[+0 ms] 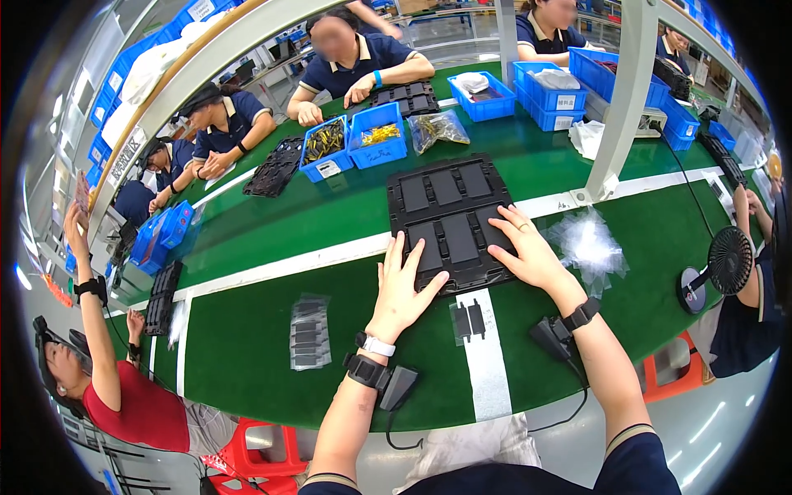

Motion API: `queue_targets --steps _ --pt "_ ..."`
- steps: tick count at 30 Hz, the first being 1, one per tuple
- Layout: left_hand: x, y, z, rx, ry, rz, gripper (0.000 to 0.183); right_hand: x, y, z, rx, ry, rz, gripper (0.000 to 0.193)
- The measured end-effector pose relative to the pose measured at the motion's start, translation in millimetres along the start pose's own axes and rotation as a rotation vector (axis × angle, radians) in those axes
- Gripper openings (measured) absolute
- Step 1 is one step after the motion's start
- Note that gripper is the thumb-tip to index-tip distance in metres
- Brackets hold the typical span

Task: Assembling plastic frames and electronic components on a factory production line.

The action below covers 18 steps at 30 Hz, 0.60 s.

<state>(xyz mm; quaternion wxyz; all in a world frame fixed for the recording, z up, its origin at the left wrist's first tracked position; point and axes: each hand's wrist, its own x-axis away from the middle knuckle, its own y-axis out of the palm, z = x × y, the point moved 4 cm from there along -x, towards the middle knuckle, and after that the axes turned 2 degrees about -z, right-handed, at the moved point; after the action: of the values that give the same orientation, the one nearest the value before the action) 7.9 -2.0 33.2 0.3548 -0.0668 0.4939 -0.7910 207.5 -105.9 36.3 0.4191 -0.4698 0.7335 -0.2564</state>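
Note:
A black plastic tray (450,177) with several flat dark rectangular parts in its pockets lies on the green table (272,330) in front of me. My left hand (404,289) rests flat on the tray's near left corner, fingers spread. My right hand (524,247) lies flat on the tray's near right edge, fingers apart. Neither hand grips anything. Just below the tray, between my hands, a small clear bag with black parts (468,320) lies on a white stripe.
Clear empty bags (590,243) lie right of the tray, a bagged stack of parts (309,332) to the left. Blue bins (378,136) and more black trays (276,165) stand across the table, where other people work. A small black fan (726,264) stands at right.

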Motion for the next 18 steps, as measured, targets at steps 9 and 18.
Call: queue_targets --steps 9,18 --pt "1.3 0.8 -0.7 -0.008 -0.01 -0.001 0.066 1.2 3.1 2.1 -0.006 -0.015 0.005 0.046" --pt "0.4 0.0 1.4 -0.003 -0.009 -0.003 0.067 0.3 0.1 1.5 0.009 -0.011 0.005 0.047"
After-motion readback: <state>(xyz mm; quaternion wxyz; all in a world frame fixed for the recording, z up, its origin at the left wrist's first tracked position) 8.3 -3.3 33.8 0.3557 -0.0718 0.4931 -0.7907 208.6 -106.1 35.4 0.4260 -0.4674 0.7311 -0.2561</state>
